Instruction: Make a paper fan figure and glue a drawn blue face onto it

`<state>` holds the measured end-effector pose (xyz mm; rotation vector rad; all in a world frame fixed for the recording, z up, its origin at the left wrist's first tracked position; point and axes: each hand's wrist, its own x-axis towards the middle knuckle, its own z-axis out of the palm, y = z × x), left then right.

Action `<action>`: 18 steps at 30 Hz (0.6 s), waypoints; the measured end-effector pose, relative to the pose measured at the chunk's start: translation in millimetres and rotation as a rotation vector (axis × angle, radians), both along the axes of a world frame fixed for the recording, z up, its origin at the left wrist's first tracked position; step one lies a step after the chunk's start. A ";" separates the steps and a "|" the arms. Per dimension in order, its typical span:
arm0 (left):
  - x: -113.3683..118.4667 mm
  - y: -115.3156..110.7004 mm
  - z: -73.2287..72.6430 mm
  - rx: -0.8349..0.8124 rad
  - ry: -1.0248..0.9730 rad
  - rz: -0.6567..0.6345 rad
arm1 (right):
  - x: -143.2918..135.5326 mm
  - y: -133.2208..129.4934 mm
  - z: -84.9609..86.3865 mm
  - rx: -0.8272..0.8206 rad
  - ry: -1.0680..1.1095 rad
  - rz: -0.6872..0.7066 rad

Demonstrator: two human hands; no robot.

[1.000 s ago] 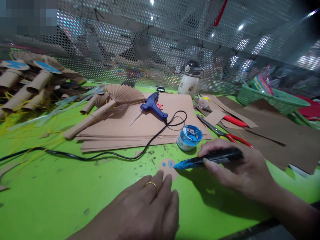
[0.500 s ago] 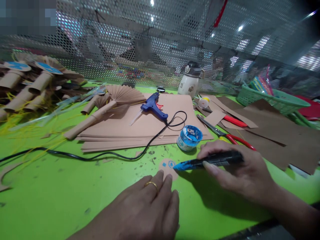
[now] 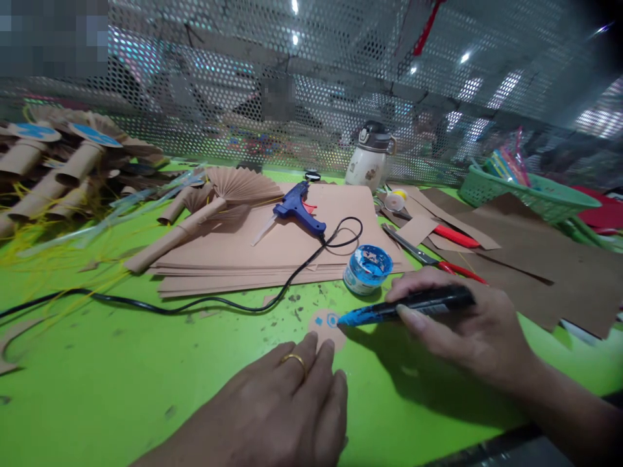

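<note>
A small round brown paper disc (image 3: 331, 334) with blue marks lies on the green table (image 3: 233, 344). My left hand (image 3: 292, 395), with a gold ring, presses its fingertips on the near part of the disc. In my right hand (image 3: 457, 331) is a black marker (image 3: 423, 301), gripped between thumb and fingers. Its blue-coated tip is at the disc's right edge, beside a small blue ring mark. An open jar of blue paint (image 3: 368, 269) stands just behind the marker.
Behind the jar, a blue glue gun (image 3: 299, 209) with a black cord rests on stacked brown paper (image 3: 204, 250). Red-handled scissors (image 3: 428, 256), a bottle (image 3: 370, 155) and a green basket (image 3: 530, 188) are farther back. Paper fans (image 3: 246, 183) and tubes are at the left.
The blue marks look slightly fuller. The view has shifted a little; both hands keep nearly the same pose.
</note>
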<state>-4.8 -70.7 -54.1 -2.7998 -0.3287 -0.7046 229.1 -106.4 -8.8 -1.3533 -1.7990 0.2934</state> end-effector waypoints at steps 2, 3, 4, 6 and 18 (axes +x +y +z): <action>-0.3 0.9 0.6 -0.011 0.027 0.000 | 1.0 -1.3 -0.9 0.033 0.075 -0.064; -0.5 1.3 0.6 -0.013 0.035 0.000 | 1.8 -1.7 -1.3 0.042 0.136 -0.096; -0.8 1.7 0.6 -0.011 0.041 -0.007 | 2.8 -1.7 -1.4 0.046 0.214 -0.119; -1.5 2.3 0.9 -0.003 0.053 -0.027 | 5.3 -0.1 -0.1 0.071 0.422 -0.136; -6.2 -4.2 28.1 -0.056 0.169 -0.020 | 26.0 34.1 8.3 -0.143 0.388 -0.184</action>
